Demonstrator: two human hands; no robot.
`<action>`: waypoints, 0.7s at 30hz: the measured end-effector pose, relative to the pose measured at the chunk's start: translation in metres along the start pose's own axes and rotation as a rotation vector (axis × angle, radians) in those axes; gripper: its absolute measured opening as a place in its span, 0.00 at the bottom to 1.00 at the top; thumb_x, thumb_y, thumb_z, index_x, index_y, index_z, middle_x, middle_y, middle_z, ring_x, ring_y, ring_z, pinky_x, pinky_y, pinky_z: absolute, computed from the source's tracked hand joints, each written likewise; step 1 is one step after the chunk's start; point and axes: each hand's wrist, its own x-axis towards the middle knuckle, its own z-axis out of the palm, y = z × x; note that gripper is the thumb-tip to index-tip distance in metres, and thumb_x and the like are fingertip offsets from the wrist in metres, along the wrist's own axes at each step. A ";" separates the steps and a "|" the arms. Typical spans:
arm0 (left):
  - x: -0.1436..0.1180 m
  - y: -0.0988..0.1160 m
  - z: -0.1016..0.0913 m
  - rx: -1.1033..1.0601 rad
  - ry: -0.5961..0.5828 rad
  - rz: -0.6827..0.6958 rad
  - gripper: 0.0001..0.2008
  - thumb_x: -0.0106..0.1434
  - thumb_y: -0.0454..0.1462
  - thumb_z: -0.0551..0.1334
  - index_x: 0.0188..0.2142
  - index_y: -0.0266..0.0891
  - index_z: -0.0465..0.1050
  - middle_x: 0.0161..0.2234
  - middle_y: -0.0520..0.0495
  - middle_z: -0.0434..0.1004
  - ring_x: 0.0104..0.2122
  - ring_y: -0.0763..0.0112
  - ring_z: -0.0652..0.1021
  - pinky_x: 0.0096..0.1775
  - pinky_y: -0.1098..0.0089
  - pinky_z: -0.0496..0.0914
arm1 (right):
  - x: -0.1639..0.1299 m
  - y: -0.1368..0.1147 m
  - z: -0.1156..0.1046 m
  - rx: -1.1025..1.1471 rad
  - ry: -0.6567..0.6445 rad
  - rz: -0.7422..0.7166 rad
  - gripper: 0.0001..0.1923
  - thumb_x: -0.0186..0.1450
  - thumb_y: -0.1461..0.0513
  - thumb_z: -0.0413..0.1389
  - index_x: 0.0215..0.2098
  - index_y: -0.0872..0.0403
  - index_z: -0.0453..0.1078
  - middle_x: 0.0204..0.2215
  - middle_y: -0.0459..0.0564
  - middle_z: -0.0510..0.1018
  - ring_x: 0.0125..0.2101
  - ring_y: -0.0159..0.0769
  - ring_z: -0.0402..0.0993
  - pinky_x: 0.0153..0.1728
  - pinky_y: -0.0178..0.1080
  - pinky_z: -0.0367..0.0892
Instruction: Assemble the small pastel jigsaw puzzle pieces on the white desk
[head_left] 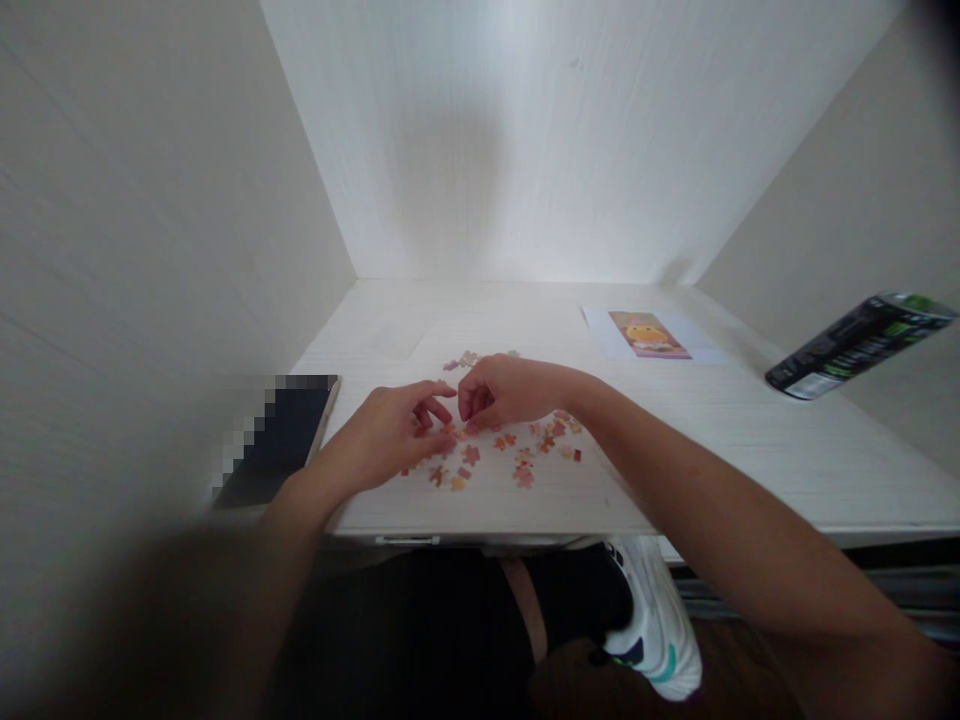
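Several small pink and orange jigsaw pieces (517, 455) lie scattered near the front edge of a white desk (750, 440). My left hand (394, 432) rests among them with thumb and forefinger pinched over a piece. My right hand (504, 392) hovers just to its right, fingers curled down with the tips touching the pieces. The two hands nearly meet. Whether either hand truly grips a piece is too small to tell. A few more pieces (469, 360) lie a little farther back.
A dark tablet (289, 430) lies at the desk's left edge. A printed picture sheet (649, 335) sits at the back right. A dark green-marked tube (859, 345) leans by the right wall. White walls enclose three sides. A white shoe (660, 630) shows below the desk.
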 end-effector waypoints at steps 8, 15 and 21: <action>0.000 -0.011 -0.003 0.002 0.000 0.039 0.25 0.54 0.43 0.70 0.52 0.44 0.76 0.35 0.46 0.82 0.27 0.69 0.75 0.30 0.72 0.68 | 0.000 -0.007 0.002 -0.077 0.008 -0.023 0.04 0.58 0.65 0.59 0.31 0.57 0.76 0.22 0.44 0.76 0.23 0.27 0.68 0.25 0.32 0.58; 0.001 -0.008 -0.002 -0.087 -0.028 0.016 0.19 0.57 0.39 0.68 0.49 0.44 0.78 0.36 0.46 0.83 0.25 0.70 0.76 0.28 0.72 0.68 | 0.002 -0.006 0.006 -0.146 0.012 -0.042 0.05 0.59 0.64 0.58 0.32 0.56 0.77 0.24 0.45 0.77 0.24 0.27 0.68 0.28 0.33 0.59; 0.001 -0.013 -0.001 -0.102 -0.035 0.032 0.18 0.57 0.38 0.67 0.48 0.45 0.78 0.35 0.48 0.83 0.23 0.71 0.74 0.26 0.73 0.66 | 0.000 -0.004 0.002 -0.140 0.003 -0.048 0.06 0.59 0.64 0.58 0.33 0.56 0.77 0.25 0.46 0.78 0.25 0.28 0.68 0.27 0.33 0.59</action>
